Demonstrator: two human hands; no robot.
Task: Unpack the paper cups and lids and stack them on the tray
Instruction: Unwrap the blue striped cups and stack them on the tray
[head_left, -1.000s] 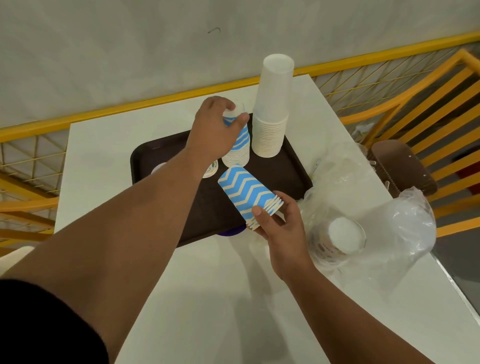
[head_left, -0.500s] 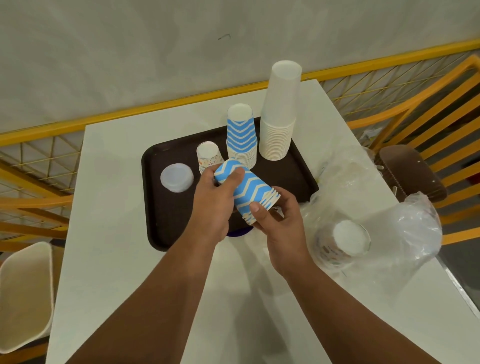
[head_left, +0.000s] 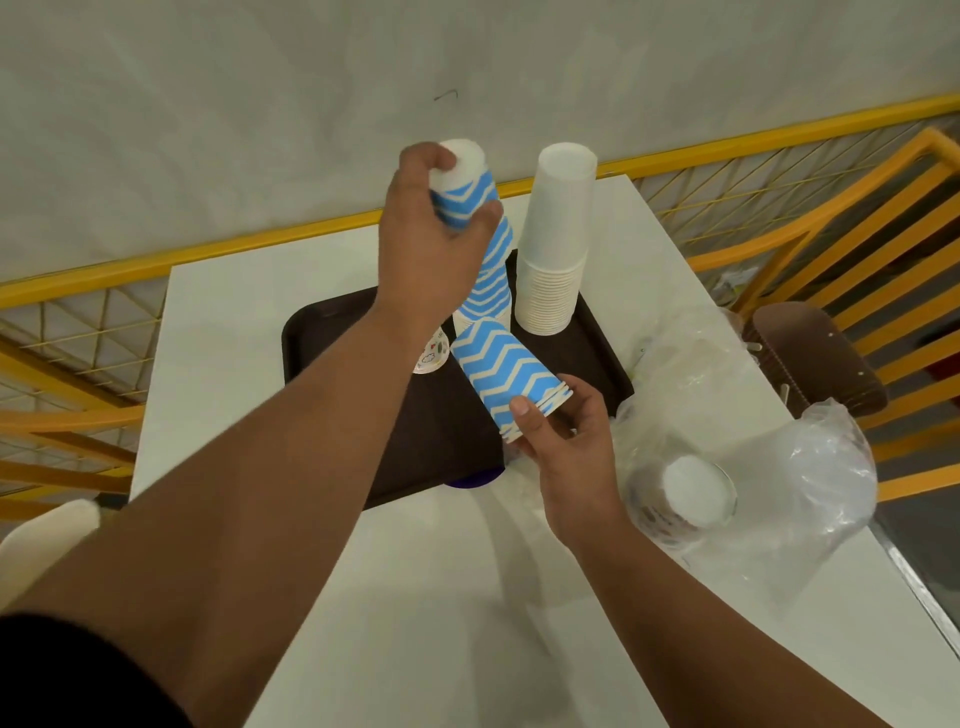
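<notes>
A white table (head_left: 426, 597) stands by a yellow railing (head_left: 311, 231) (brown chair (head_left: 815, 358) at right)

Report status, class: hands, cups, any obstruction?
Left hand grips striped cup above tray stack. Right hand holds nested striped cups. Nothing blocking.

The left hand (head_left: 434, 249) has lifted a chevron cup (head_left: 462, 195) off the bundle, up to the tray stack (head_left: 491, 283) at upper centre.

a café or canteen seating area: a white desk (head_left: 415, 597) with a brown serving tray (head_left: 322, 332), yellow railing (head_left: 260, 249) along the wall, and a yellow-framed chair (head_left: 815, 358).
</notes>
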